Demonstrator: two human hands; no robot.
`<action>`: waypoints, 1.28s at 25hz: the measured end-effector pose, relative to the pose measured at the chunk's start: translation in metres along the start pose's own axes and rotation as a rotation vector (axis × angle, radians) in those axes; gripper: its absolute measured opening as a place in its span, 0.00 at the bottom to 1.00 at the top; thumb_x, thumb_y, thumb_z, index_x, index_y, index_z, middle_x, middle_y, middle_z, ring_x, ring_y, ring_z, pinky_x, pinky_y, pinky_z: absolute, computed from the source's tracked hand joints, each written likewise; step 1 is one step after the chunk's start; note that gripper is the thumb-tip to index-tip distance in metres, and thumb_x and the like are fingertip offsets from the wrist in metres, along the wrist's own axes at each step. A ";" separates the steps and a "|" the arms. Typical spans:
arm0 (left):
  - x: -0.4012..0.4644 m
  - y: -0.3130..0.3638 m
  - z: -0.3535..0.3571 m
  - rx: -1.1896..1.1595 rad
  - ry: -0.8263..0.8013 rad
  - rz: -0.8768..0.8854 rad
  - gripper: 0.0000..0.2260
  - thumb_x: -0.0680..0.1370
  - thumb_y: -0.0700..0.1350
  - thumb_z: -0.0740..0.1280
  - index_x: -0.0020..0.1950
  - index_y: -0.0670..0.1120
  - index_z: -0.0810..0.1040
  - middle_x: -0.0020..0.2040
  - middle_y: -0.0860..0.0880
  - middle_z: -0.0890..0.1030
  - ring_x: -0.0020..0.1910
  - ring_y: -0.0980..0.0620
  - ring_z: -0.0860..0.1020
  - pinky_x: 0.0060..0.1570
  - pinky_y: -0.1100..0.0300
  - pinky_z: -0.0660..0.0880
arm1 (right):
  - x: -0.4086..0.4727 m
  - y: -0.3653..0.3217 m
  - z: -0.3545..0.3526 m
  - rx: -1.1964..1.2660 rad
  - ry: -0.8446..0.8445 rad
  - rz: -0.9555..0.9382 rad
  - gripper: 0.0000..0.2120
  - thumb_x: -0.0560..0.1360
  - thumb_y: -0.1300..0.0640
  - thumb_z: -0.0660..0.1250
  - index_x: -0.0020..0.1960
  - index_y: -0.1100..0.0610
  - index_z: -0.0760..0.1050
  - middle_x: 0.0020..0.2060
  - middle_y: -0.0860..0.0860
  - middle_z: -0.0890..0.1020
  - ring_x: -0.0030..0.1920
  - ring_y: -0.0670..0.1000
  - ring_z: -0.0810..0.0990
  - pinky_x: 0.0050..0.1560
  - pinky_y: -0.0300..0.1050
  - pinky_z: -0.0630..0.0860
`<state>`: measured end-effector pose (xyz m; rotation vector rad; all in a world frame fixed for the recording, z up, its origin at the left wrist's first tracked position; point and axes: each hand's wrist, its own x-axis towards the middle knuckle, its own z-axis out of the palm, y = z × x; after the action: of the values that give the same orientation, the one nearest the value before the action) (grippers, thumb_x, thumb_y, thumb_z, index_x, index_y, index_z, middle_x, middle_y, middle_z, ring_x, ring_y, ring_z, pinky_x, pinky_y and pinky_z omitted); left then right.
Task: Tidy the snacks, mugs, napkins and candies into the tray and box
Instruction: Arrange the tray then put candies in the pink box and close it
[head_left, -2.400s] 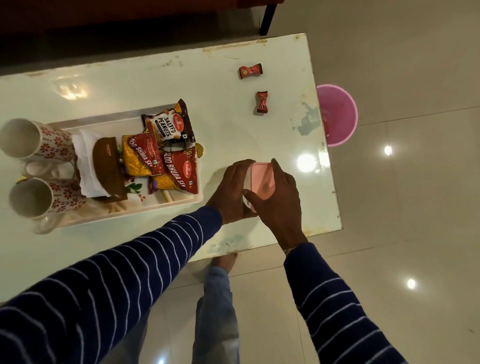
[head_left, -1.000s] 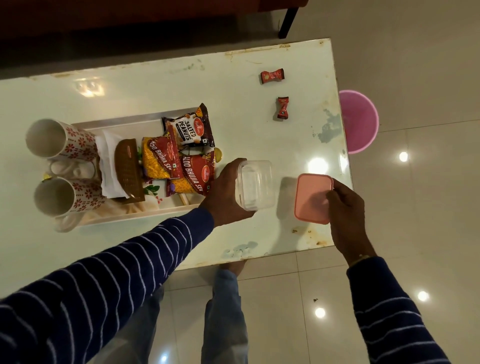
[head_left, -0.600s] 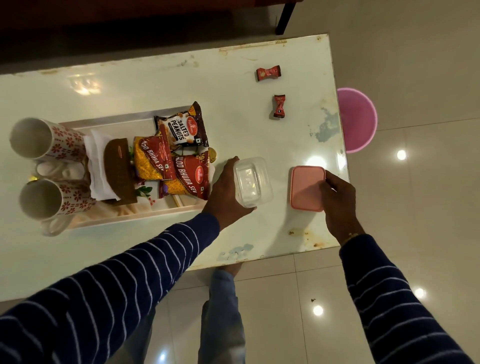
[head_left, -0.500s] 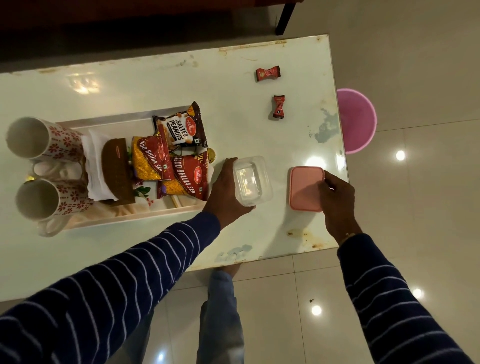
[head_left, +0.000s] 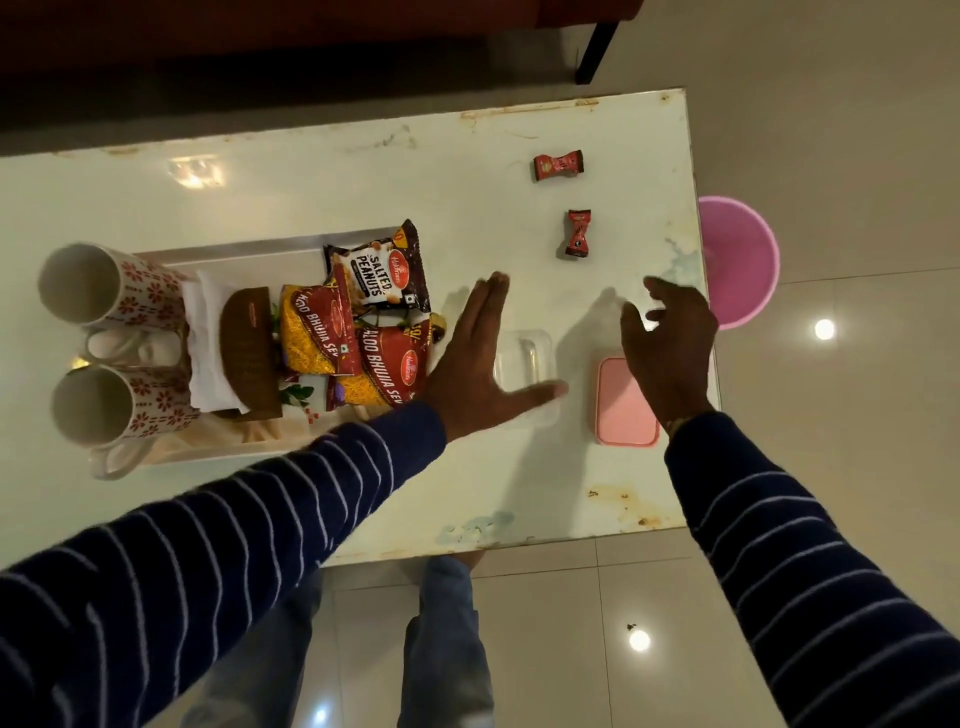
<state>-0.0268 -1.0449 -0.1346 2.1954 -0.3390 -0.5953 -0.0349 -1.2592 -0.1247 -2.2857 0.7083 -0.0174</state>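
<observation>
Both hands had let go since the earlier moment: the left hand (head_left: 475, 358), which had been gripping the clear box (head_left: 524, 376), was now spread flat with fingers splayed above it, and the right hand (head_left: 670, 343) had lifted off the pink lid (head_left: 623, 402), fingers loose and empty. Nearest on the white table (head_left: 545, 493), the lid lay flat toward the right edge, with the open box just to its left, partly under the left hand. Left of the box sat the tray (head_left: 234, 249), holding three snack packets (head_left: 384, 371), a brown packet (head_left: 249, 353) and white napkins (head_left: 205, 348), with two flowered mugs (head_left: 98, 400) lying on their sides at its left end. Farther along, near the table's right side, two red candies (head_left: 577, 234) lay apart from each other, outside the box. Beyond the right edge stood a pink bucket (head_left: 743, 260) on the floor.
</observation>
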 end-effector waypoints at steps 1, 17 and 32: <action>0.016 0.004 -0.005 -0.020 0.041 -0.005 0.45 0.74 0.64 0.67 0.80 0.44 0.49 0.81 0.47 0.51 0.80 0.53 0.46 0.72 0.71 0.44 | 0.009 -0.006 0.005 0.009 -0.015 -0.022 0.19 0.78 0.58 0.69 0.67 0.59 0.75 0.61 0.57 0.78 0.53 0.55 0.81 0.52 0.38 0.74; 0.169 0.008 -0.034 0.451 0.034 0.143 0.14 0.81 0.45 0.63 0.65 0.44 0.78 0.64 0.46 0.76 0.65 0.49 0.72 0.63 0.62 0.66 | 0.059 -0.023 0.057 -0.253 -0.143 -0.209 0.14 0.81 0.63 0.59 0.57 0.63 0.82 0.56 0.61 0.80 0.57 0.59 0.80 0.57 0.43 0.75; -0.057 0.015 -0.003 0.480 0.081 -0.007 0.16 0.78 0.50 0.69 0.65 0.50 0.79 0.63 0.46 0.79 0.63 0.46 0.75 0.57 0.52 0.75 | -0.113 -0.033 0.036 0.057 -0.121 -0.140 0.12 0.78 0.62 0.69 0.60 0.55 0.82 0.60 0.53 0.80 0.52 0.44 0.77 0.59 0.40 0.77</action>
<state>-0.0746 -1.0286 -0.1041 2.6710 -0.4695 -0.4595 -0.1070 -1.1614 -0.1084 -2.2565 0.4786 0.0346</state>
